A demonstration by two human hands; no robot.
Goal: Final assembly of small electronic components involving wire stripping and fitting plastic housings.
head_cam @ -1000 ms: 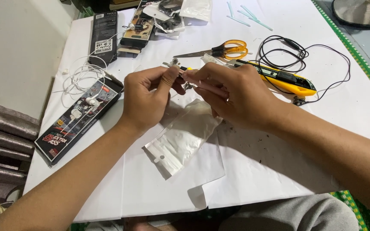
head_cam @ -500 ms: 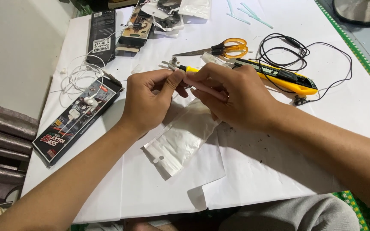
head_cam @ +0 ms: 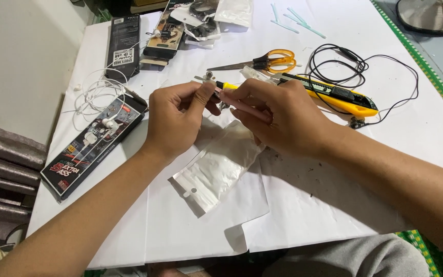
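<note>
Both my hands meet above bench point(head_cam: 334, 205) centre. Left hand point(head_cam: 178, 120) fingers pinched shut on small part point(head_cam: 212, 91); right hand point(head_cam: 283, 115) fingers closed round same part from 3 o'clock. Part too small to identify. Keep grip near tips, wrists steady. Bag point(head_cam: 216, 166) at 6 o'clock, scissors point(head_cam: 270, 60) at 12, knife point(head_cam: 334, 95) at 2.

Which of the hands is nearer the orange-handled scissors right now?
Right. The right hand sits just below the orange-handled scissors, a small gap of table between them. The left hand is further off, down and to their left.
</note>
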